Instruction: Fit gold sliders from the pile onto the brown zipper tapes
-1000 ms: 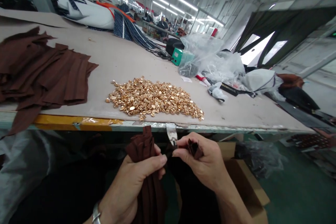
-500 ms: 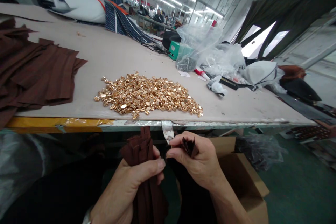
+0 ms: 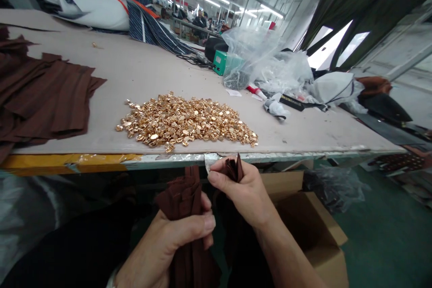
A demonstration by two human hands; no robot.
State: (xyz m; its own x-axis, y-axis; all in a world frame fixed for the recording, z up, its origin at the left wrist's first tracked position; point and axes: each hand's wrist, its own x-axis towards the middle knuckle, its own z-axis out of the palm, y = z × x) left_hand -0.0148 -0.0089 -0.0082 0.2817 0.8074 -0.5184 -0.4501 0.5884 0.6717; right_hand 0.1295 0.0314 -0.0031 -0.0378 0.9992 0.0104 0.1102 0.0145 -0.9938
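Observation:
My left hand (image 3: pixel 182 234) is closed around a thick bundle of dark brown fabric strips (image 3: pixel 182 195) below the table's front edge. Just right of it and a little higher, my right hand (image 3: pixel 241 184) is closed on a smaller bunch of dark brown fabric (image 3: pixel 233 168), with thumb and forefinger pinched together beside a whitish tag (image 3: pixel 210 160) at the edge. Whether anything is between those fingertips is too small to tell. On the table, a heap of shiny gold metal pieces (image 3: pixel 185 121) lies beyond my hands.
Brown fabric pieces (image 3: pixel 50 96) are piled on the table (image 3: pixel 141 65) at left. Clear plastic bags (image 3: pixel 270 63), a green box (image 3: pixel 221 63) and striped fabric (image 3: pixel 148 24) lie farther back. Below right stands an open cardboard box (image 3: pixel 320 220). People are in the distance.
My right hand has moved up and slightly left, to the tag at the table edge. My left hand still holds the bundle. The view has shifted a little.

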